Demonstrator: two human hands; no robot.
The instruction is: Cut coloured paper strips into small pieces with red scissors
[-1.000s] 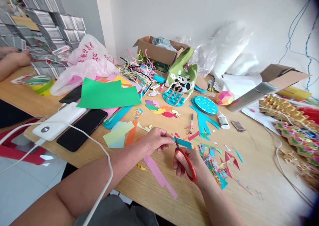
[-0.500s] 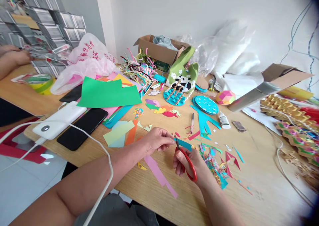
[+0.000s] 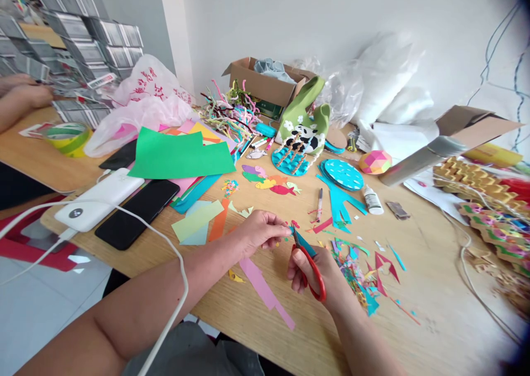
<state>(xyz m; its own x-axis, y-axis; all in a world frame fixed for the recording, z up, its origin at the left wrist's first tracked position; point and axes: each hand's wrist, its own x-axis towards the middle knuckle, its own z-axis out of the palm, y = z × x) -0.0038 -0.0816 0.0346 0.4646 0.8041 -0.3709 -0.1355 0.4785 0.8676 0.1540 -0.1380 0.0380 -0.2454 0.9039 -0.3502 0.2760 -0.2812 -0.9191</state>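
Note:
My left hand [image 3: 265, 233] pinches the left end of a small teal paper strip [image 3: 305, 243] between thumb and fingers. Wrapped round the handles of the red scissors [image 3: 317, 274] is my right hand [image 3: 308, 274], just right of the left one. The scissor blades point up and away, touching the strip close to my left fingertips. Past both hands lie paper fish [image 3: 284, 190] in several colours. A pile of small paper scraps [image 3: 351, 271] sits to the right of my right hand, and a pink paper strip [image 3: 263, 290] lies below my left hand.
Green paper [image 3: 178, 155], a black phone [image 3: 134, 216] and a white power bank [image 3: 97, 199] are on the left, with a cable crossing over my left forearm. Blue discs [image 3: 342, 174], a glue bottle [image 3: 372, 200] and a grey flask [image 3: 420, 160] stand right. Another person's hands [image 3: 31, 97] are far left.
The teal strip has tilted and shows less of its surface beside the blades. My hands have barely shifted. The other person's hands at the far left have moved slightly.

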